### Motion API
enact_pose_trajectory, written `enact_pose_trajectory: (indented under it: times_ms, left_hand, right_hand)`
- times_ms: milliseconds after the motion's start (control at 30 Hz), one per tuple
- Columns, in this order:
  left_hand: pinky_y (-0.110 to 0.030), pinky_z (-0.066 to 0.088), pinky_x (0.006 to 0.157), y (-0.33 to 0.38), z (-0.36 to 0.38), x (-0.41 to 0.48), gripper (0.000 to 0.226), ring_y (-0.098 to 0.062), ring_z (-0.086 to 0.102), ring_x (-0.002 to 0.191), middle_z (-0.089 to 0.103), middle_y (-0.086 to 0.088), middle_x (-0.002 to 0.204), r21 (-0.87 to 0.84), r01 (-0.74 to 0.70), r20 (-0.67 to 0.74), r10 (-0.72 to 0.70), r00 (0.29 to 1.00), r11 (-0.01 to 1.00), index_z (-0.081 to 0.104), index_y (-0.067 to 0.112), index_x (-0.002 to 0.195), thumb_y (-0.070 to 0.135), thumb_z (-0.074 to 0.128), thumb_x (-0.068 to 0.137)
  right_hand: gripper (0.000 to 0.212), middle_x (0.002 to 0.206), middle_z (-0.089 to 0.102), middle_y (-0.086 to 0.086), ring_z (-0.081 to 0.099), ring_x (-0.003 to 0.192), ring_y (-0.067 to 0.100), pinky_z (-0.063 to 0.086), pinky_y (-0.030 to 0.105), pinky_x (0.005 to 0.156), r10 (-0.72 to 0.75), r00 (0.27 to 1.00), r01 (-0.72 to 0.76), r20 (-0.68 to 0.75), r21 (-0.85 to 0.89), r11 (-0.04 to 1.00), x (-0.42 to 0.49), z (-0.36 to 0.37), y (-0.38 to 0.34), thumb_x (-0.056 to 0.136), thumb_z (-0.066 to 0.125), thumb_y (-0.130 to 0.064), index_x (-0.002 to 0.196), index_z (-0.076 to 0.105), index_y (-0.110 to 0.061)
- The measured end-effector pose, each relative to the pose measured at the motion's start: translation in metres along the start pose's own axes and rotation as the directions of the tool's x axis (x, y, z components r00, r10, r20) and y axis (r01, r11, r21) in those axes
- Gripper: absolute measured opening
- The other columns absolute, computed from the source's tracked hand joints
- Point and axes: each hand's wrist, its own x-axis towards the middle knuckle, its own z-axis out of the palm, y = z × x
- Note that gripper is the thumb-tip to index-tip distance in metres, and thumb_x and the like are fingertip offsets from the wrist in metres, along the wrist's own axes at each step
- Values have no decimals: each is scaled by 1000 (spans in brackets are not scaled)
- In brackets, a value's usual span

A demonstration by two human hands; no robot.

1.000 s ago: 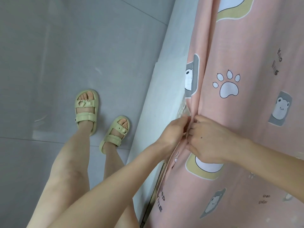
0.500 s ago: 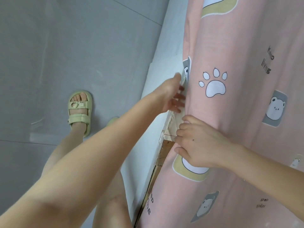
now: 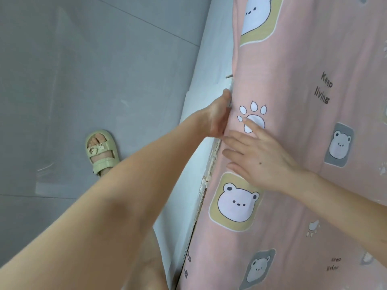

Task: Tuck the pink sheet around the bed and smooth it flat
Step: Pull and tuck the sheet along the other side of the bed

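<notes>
The pink sheet (image 3: 303,143), printed with bears and paw marks, covers the bed on the right and drops down its left side. My left hand (image 3: 217,116) is pushed into the gap between the sheet's edge and the white bed frame (image 3: 201,84), its fingers hidden under the fabric. My right hand (image 3: 257,155) lies flat on the sheet beside that edge, fingers spread and straight, one fingertip on the white paw print.
Grey tiled floor (image 3: 83,70) fills the left. My foot in a pale green sandal (image 3: 101,152) stands close to the frame. Rough wood (image 3: 209,170) shows in the gap below my hands.
My right hand has let go of the sheet's edge and now lies flat with fingers spread. My left hand went further up along the edge and slid its fingers into the gap.
</notes>
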Motion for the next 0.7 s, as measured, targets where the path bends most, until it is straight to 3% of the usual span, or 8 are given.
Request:
enact_pose_trajectory:
  times_ms: [67,200,300,500,600,700]
  left_hand:
    - [-28,52,64,22,-11,-13,72,-19,66,67,69,-4,77,40,-57,-108,61,992,998,60,11,95,62,10,93]
    - [-37,50,84,58,-23,-39,57,-24,62,95,64,-7,101,39,-163,-215,168,962,986,59,9,101,52,20,98]
    - [-37,47,90,78,-20,-50,52,-25,59,102,62,-7,109,92,-184,-281,203,938,979,57,10,107,49,24,98]
    - [-37,48,84,111,-6,-49,48,-24,59,96,62,-5,100,78,-187,-282,201,938,979,59,12,103,46,26,99]
    - [-34,49,78,129,2,-39,45,-21,61,86,64,-3,92,37,-189,-303,191,933,981,60,15,91,44,27,99]
    - [-35,46,88,158,6,-30,41,-23,59,94,63,-2,92,64,-211,-375,220,901,975,60,17,87,42,30,99]
  right_hand:
    - [40,113,66,10,58,114,26,26,54,110,54,995,-56,-89,-20,998,5,-4,18,93,38,-34,96,71,-12]
    - [21,114,67,15,64,107,32,33,60,102,164,963,-155,-212,62,986,22,-23,58,82,69,-17,99,72,-5]
    - [23,109,69,16,65,103,34,35,59,100,175,967,-165,-187,68,984,35,-44,87,77,74,-13,97,72,-3]
    - [28,124,62,10,51,124,28,16,47,115,146,988,-143,-44,51,988,62,-64,148,92,54,-24,113,67,-10]
    - [39,137,52,-1,34,137,19,-1,43,117,93,983,-93,160,-5,996,76,-62,175,99,33,-38,125,58,-24]
    - [47,119,58,-7,43,123,17,1,43,117,-27,963,49,267,-77,996,96,-62,191,100,18,-43,120,58,-28]
